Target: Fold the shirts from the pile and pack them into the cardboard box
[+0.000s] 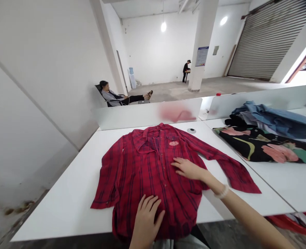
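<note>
A red plaid shirt point(142, 162) lies front side up on the white table point(75, 183), its collar towards the divider and its hem at the near edge. Both sleeves are spread out to the sides. A round pale badge point(173, 143) shows at the chest. My left hand point(148, 216) rests with fingers extended on the lower front of the shirt. Higher up, at the right front panel, my right hand point(188, 168) lies with its fingers spread on the cloth. Neither hand grips anything.
Folded clothes stand at the right: a black floral garment point(269, 145) and a blue one point(277, 119). A frosted divider point(132, 116) runs along the back. Beyond it a person point(114, 97) reclines in a chair, and another person point(186, 71) stands by a pillar point(202, 38).
</note>
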Action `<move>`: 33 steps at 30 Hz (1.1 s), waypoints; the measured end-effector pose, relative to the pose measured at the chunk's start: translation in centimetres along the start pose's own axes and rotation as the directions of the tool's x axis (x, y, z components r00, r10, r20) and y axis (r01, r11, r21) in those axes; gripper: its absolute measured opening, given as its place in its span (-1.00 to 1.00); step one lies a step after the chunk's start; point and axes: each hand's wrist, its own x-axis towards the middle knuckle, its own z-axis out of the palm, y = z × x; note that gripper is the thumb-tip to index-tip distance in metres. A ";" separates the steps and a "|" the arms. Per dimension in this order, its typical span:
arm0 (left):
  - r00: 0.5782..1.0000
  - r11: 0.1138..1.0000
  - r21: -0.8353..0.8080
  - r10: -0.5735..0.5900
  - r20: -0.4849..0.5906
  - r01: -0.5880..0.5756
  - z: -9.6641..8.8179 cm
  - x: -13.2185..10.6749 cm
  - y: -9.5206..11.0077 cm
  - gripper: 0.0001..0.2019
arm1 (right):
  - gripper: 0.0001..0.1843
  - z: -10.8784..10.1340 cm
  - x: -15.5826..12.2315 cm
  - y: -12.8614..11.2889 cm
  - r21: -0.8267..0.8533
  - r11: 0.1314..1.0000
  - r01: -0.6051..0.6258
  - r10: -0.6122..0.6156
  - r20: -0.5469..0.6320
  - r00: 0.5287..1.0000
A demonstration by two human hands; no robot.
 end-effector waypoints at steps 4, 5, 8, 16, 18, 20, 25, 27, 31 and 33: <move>0.996 0.997 0.020 0.075 0.056 -0.077 -0.3 -1.6 -0.1 -0.46 | -0.54 3.0 -9.7 -4.1 0.052 0.997 0.064 -0.053 -0.199 0.979; 0.995 0.996 0.023 0.079 0.064 -0.081 -0.3 -1.8 -0.2 -0.46 | -0.53 3.9 -11.6 -5.0 0.035 0.999 0.026 -0.016 -0.243 0.970; 0.988 0.994 0.018 0.105 0.112 -0.108 -0.4 -1.8 -0.4 -0.40 | -0.50 6.3 -15.4 -7.3 0.018 0.986 -0.168 0.163 -0.361 0.918; 0.982 0.981 0.104 0.153 0.114 -0.165 -0.1 -1.9 -0.3 -0.39 | -0.36 8.0 -17.9 -8.6 0.036 0.933 -0.359 0.336 -0.446 0.829; 0.978 0.976 0.111 0.177 0.108 -0.189 -0.1 -2.0 -0.2 -0.33 | -0.42 7.4 -17.9 -7.9 0.023 0.949 -0.313 0.293 -0.421 0.858; 0.977 0.974 0.110 0.187 0.106 -0.199 -0.3 -2.2 -0.3 -0.37 | -0.50 6.9 -18.0 -7.4 0.036 0.962 -0.271 0.261 -0.407 0.875; 0.982 0.984 0.071 0.154 0.110 -0.163 -0.5 -2.5 -0.4 -0.56 | -0.76 6.4 -17.8 -7.8 0.128 0.973 -0.192 0.229 -0.438 0.869; 0.985 0.989 0.058 0.131 0.113 -0.138 -0.4 -2.6 -0.3 -0.54 | -0.82 6.5 -17.6 -8.3 0.180 0.963 -0.200 0.263 -0.465 0.846; 0.989 0.985 0.118 0.113 0.090 -0.124 0.2 -2.5 0.1 -0.37 | -0.85 6.3 -17.0 -9.2 0.324 0.923 -0.206 0.354 -0.515 0.780; 0.990 0.979 0.154 0.123 0.075 -0.134 0.5 -2.4 0.2 -0.38 | -0.79 6.2 -16.5 -9.2 0.359 0.911 -0.204 0.376 -0.519 0.767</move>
